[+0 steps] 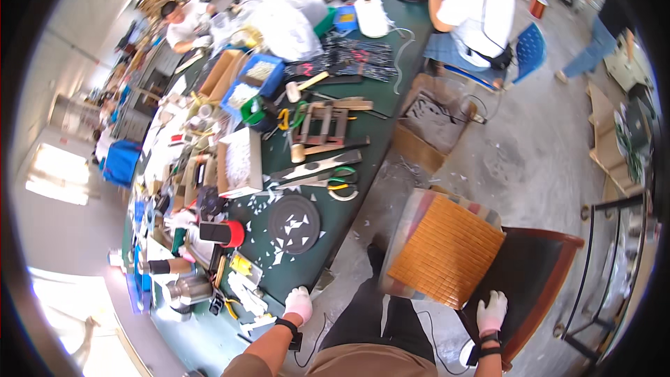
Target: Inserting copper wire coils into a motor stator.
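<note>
The left hand (298, 305), in a thin white glove, is at the near edge of the green-topped bench (352, 160), fingers together and slightly bent; whether it grips the edge I cannot tell. The right hand (492, 313), gloved alike, is open with its fingers a little spread and appears to rest on the chair (534, 272), smooth and dark with a curved, glossy reddish-brown wooden rim. On its seat lies a square mat (447, 251) of small tan tiles, over a striped fabric cushion (412, 218). On the bench, sharp white triangular chips (296, 223) scatter over a round, dark grey disc (278, 213), near an open cardboard box (257, 157) and green-handled scissors (343, 173).
</note>
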The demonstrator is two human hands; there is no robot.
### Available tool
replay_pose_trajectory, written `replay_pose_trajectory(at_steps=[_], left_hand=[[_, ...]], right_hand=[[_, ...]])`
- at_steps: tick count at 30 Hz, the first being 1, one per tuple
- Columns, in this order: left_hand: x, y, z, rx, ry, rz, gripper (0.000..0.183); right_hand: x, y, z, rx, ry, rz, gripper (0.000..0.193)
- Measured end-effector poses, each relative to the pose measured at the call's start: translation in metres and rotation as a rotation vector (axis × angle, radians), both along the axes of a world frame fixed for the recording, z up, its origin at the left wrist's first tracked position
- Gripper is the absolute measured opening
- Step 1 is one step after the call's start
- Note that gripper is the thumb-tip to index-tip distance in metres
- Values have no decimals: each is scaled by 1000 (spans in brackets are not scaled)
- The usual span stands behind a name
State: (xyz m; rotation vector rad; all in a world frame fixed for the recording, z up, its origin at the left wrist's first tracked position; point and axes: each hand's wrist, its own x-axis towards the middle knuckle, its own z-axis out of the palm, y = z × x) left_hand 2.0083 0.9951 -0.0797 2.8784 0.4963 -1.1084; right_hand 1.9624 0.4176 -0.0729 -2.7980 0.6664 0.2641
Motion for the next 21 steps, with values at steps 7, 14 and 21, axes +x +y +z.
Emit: replay_pose_trajectory(at_steps=[7,14,21], left_hand=[[-8,9,-2,3,-19,-34,22],[-7,11,0,-11,-50,-45,22],[-7,6,-10,1,-74,9,17]], right_hand=[[3,-42,7,-106,62,141,34],[25,-115,3,-237,296,154,33],[123,-71,13,27,466,18,42]])
